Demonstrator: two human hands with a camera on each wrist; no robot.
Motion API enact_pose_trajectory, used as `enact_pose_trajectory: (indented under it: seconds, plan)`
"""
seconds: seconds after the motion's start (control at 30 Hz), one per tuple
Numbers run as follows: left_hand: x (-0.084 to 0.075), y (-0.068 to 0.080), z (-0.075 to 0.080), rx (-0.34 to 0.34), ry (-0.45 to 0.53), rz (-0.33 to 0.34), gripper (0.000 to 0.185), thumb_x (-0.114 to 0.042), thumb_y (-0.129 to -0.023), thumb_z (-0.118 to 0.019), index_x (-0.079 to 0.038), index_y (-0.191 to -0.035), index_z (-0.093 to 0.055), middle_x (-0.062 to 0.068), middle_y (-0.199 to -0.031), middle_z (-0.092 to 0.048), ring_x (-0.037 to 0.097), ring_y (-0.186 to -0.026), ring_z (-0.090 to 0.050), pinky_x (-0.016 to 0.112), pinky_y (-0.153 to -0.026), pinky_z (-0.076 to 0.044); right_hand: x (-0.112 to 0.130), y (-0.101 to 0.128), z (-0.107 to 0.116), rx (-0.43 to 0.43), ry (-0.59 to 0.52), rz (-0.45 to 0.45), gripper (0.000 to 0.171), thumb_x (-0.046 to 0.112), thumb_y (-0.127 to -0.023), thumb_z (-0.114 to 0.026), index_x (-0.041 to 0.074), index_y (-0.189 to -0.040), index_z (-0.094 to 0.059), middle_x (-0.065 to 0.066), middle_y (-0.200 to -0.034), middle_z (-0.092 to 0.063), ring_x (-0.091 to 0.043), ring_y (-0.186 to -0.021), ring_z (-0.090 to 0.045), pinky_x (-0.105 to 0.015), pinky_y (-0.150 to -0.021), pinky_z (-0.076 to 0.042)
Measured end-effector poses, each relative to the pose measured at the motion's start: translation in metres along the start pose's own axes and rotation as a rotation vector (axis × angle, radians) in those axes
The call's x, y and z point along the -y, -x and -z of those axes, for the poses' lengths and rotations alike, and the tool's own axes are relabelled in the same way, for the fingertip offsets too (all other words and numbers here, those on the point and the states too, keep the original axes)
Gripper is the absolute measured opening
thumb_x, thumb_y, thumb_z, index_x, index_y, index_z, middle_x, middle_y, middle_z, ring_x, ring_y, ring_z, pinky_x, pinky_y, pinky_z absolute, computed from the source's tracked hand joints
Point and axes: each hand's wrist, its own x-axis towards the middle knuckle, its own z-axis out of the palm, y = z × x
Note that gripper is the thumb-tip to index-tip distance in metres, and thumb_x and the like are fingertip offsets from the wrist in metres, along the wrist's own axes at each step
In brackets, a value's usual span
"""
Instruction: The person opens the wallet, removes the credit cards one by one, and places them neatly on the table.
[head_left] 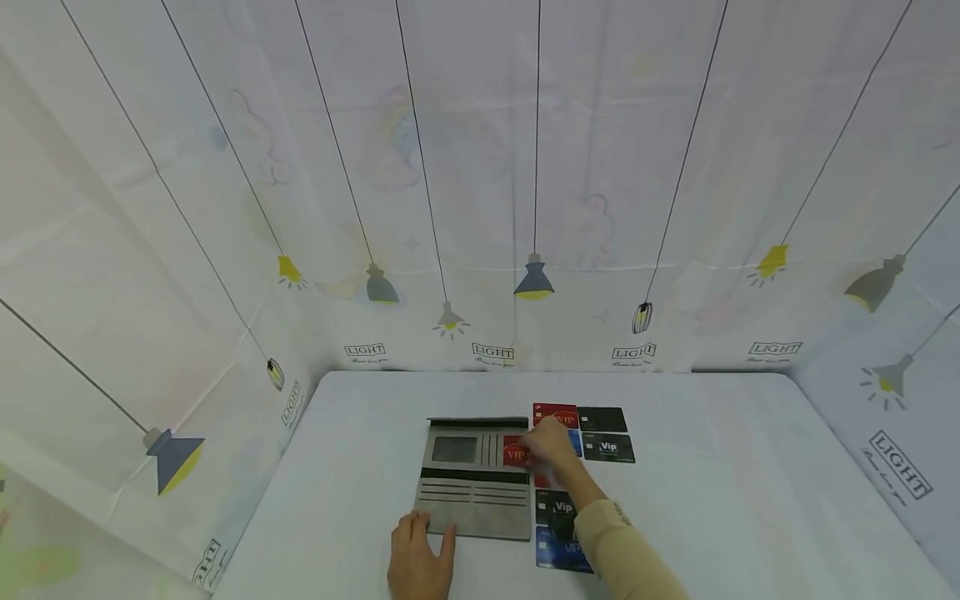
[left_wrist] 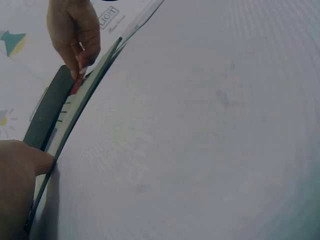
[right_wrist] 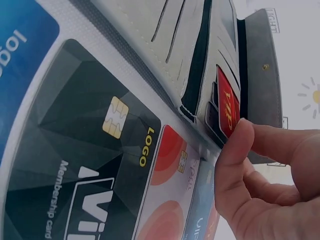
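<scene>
A grey wallet (head_left: pixel 497 523) lies unfolded on the white table, its card slots and a clear window (head_left: pixel 454 450) facing up. At its upper right side my right hand (head_left: pixel 553 443) pinches a red VIP card (right_wrist: pixel 228 106) between thumb and forefinger. The card's far end sits in a slot, and the edges of dark cards (right_wrist: pixel 214 120) show beside it. My left hand (head_left: pixel 420 557) rests on the wallet's lower left edge, fingers extended. In the left wrist view, the left thumb (left_wrist: pixel 41 161) lies at that edge.
Right of the wallet, cards lie in columns: a red card (head_left: pixel 555 411), black cards (head_left: pixel 602 419), a black Vip card (head_left: pixel 609 447) and a blue card (head_left: pixel 558 550). My right forearm (head_left: pixel 626 546) covers some of them. A lamp-printed white sheet (head_left: pixel 480 192) stands behind the table.
</scene>
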Motion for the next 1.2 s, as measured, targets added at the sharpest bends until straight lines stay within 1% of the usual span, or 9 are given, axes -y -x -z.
enact_pose_trajectory:
  seconds: [0.1,0.23,0.33,0.4,0.47,0.7,0.83,0.97,1.2]
  plan:
    - [0.0,0.0,0.0,0.008,0.004,0.003,0.048,-0.04,-0.079,-0.083,-0.004,-0.107,-0.07,0.011,-0.112,-0.063,0.029,-0.108,-0.062,0.044,-0.08,-0.06,0.001,0.002,-0.002,0.014,0.011,0.017,0.021,0.007,-0.089,-0.07,0.001,-0.069,-0.068,-0.004,-0.061,-0.063,-0.015,-0.051,-0.058,-0.021,-0.046,-0.047]
    - [0.001,0.0,0.001,0.041,0.014,0.001,0.057,-0.047,-0.078,-0.083,-0.004,-0.114,-0.07,0.01,-0.115,-0.062,0.029,-0.111,-0.06,0.045,-0.082,-0.06,0.003,0.004,-0.002,-0.005,0.112,0.078,0.02,0.006,-0.087,-0.071,0.002,-0.069,-0.065,-0.007,-0.066,-0.066,-0.014,-0.055,-0.056,-0.023,-0.047,-0.046]
    - [0.002,0.001,0.001,0.058,0.015,0.003,0.062,-0.051,-0.077,-0.082,-0.004,-0.116,-0.07,0.01,-0.116,-0.061,0.029,-0.112,-0.059,0.045,-0.082,-0.06,0.003,0.006,-0.001,-0.014,0.15,0.098,0.009,0.005,-0.088,-0.071,-0.004,-0.086,-0.072,-0.014,-0.082,-0.073,-0.015,-0.061,-0.062,-0.025,-0.051,-0.053]
    - [0.001,0.001,0.0,0.056,0.008,0.002,0.062,-0.052,-0.076,-0.082,-0.005,-0.116,-0.07,0.01,-0.115,-0.061,0.029,-0.112,-0.059,0.045,-0.081,-0.06,0.003,0.007,0.0,-0.016,0.153,0.097,0.019,0.004,-0.089,-0.07,-0.007,-0.103,-0.072,-0.02,-0.096,-0.075,-0.017,-0.066,-0.067,-0.028,-0.056,-0.058]
    - [0.001,0.001,-0.001,0.056,0.006,-0.001,0.062,-0.052,-0.076,-0.082,-0.005,-0.115,-0.07,0.01,-0.115,-0.061,0.028,-0.111,-0.059,0.045,-0.081,-0.06,0.003,0.008,0.001,-0.021,0.143,0.082,0.025,0.003,-0.089,-0.07,-0.008,-0.111,-0.071,-0.022,-0.101,-0.074,-0.018,-0.067,-0.069,-0.028,-0.057,-0.059]
    - [0.002,0.0,-0.002,0.038,0.008,-0.005,0.063,-0.054,-0.076,-0.082,-0.006,-0.115,-0.071,0.009,-0.114,-0.061,0.028,-0.111,-0.06,0.044,-0.081,-0.06,0.003,0.01,0.008,-0.04,0.139,0.062,0.014,0.005,-0.088,-0.072,-0.006,-0.096,-0.073,-0.015,-0.083,-0.074,-0.017,-0.06,-0.066,-0.026,-0.053,-0.055]
    - [0.001,-0.001,0.0,0.042,0.009,-0.008,0.063,-0.054,-0.076,-0.082,-0.006,-0.115,-0.071,0.01,-0.113,-0.061,0.028,-0.111,-0.06,0.044,-0.081,-0.06,-0.001,0.012,0.016,-0.069,0.149,0.069,0.011,0.006,-0.087,-0.073,-0.005,-0.089,-0.073,-0.015,-0.083,-0.074,-0.018,-0.062,-0.068,-0.028,-0.055,-0.055]
    - [0.0,0.0,0.001,0.055,0.006,0.002,0.063,-0.054,-0.076,-0.081,-0.005,-0.116,-0.07,0.01,-0.115,-0.061,0.029,-0.112,-0.059,0.045,-0.083,-0.06,-0.007,0.013,0.025,-0.091,0.145,0.037,0.014,0.009,-0.086,-0.075,-0.004,-0.083,-0.074,-0.016,-0.085,-0.075,-0.02,-0.066,-0.069,-0.029,-0.056,-0.054]
    - [0.0,0.001,0.001,0.053,0.005,0.004,0.062,-0.052,-0.077,-0.082,-0.005,-0.116,-0.07,0.011,-0.115,-0.061,0.029,-0.112,-0.059,0.046,-0.081,-0.06,-0.015,0.021,0.044,-0.107,0.088,-0.013,0.026,0.016,-0.09,-0.072,-0.006,-0.104,-0.072,-0.024,-0.11,-0.07,-0.031,-0.095,-0.068,-0.045,-0.079,-0.059]
